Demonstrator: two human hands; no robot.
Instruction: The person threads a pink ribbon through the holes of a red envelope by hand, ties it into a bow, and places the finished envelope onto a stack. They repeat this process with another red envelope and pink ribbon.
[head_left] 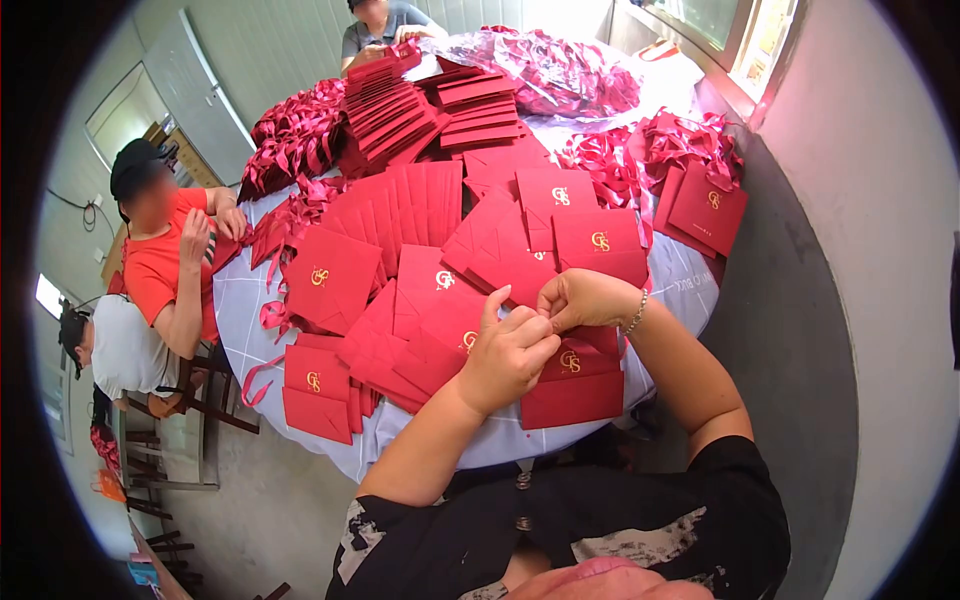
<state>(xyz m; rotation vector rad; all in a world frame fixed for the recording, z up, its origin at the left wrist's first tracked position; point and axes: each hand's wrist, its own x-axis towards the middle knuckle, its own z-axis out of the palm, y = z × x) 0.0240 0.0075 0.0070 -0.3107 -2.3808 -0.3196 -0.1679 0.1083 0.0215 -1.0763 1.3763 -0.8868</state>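
My left hand (508, 352) and my right hand (590, 300) meet above the near side of the table, fingertips pinched close together. Whatever lies between those fingertips is too small or hidden to make out. Just beneath them is a red paper bag (572, 398) with a gold logo, its upper part partly covered by my hands. More flat red paper bags (425, 300) with gold letters overlap to the left of my hands. Beyond my right hand lies another red bag (600, 245), apart from the fingers.
The round table has a pale checked cloth (685, 290). Stacked bags (395, 120), ribbon-handled bags (300, 125) and a plastic-wrapped heap (565, 75) fill its far side. One person (170, 250) sits at the left, another (385, 30) at the back. A wall (800, 330) stands close on the right.
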